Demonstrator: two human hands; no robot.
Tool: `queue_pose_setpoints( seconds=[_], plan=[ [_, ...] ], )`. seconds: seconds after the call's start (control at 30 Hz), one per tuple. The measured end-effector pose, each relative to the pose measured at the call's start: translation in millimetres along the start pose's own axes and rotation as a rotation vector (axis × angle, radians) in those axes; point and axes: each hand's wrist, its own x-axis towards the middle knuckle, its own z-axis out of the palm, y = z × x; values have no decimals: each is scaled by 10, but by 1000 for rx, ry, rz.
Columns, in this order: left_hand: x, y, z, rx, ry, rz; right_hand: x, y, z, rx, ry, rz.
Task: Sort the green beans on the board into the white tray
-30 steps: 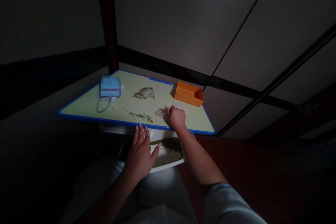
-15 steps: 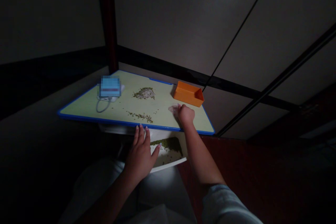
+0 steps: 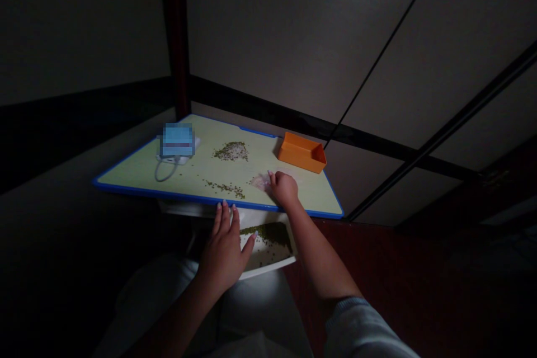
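My right hand (image 3: 285, 187) is closed on a thin see-through plastic piece (image 3: 260, 181), which lies low against the pale tabletop (image 3: 201, 168). To its left a strip of small green beans (image 3: 226, 187) is scattered near the front edge. Farther back sits a heap of green beans mixed with paler grains (image 3: 232, 150). My left hand (image 3: 224, 249) is open, fingers spread, fingertips touching the blue front edge of the table. Partly covered by that hand, a white tray (image 3: 268, 268) below the edge holds more green beans (image 3: 271, 232).
An orange open box (image 3: 302, 152) stands at the back right of the tabletop. At the left lies a white device with a looped cable (image 3: 165, 170), its upper part blurred out. Behind the table rise cabinet panels (image 3: 272, 39).
My right hand has slid left along the tabletop with the plastic piece, closer to the scattered strip of beans. My left hand has stayed at the front edge.
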Motion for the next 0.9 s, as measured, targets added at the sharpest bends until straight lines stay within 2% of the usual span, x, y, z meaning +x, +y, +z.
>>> queue_pose_setpoints(
  seconds=[0.23, 0.7, 0.8, 0.9],
  plan=[
    [-3, 2, 17, -20, 9, -11, 63, 34, -27, -79, 51, 56],
    [-3, -5, 20, -16, 17, 3, 180, 444, -101, -9, 55, 358],
    [-3, -8, 24, -24, 14, -1, 180, 481, -87, 0, 82, 345],
    [0, -4, 22, -23, 6, -6, 158, 457, -56, 6, 98, 225]
  ],
)
